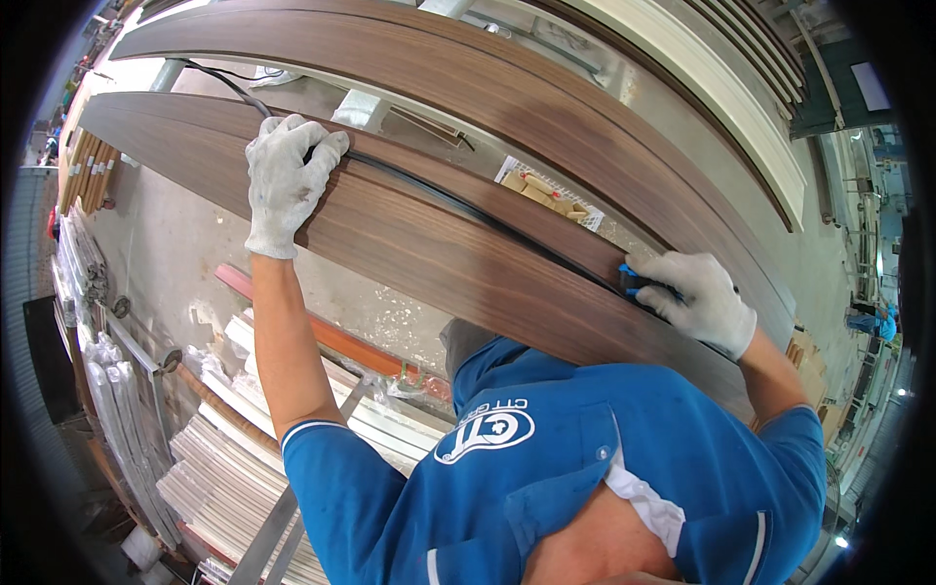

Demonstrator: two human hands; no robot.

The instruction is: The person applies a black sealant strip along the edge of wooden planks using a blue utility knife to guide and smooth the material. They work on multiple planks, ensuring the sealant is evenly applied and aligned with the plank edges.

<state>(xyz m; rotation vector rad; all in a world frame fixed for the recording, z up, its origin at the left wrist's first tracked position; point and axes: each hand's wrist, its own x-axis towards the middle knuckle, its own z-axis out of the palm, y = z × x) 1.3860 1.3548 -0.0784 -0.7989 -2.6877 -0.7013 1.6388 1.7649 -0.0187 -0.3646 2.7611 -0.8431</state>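
Note:
A long dark-brown wood-grain panel [419, 258] lies across in front of my body. Along its length runs a thin black strip [458, 206], seated in a groove, with a loose end [234, 90] trailing off past the far left edge. My left hand [290, 180], in a white work glove, has its fingers closed on the strip at the panel's left part. Over the right part, my right hand [702, 297], gloved too, grips a small blue-and-black hand tool [629, 281] against the strip. The glove hides most of the tool, so its exact kind is unclear.
A second brown panel [468, 73] lies parallel beyond the first, on metal supports [361, 109]. Between them, lower down, stands a white crate [546, 192] with cardboard-coloured pieces. Pale profiles [702, 97] lie at the far right. Stacked white lengths [229, 478] lie at the lower left.

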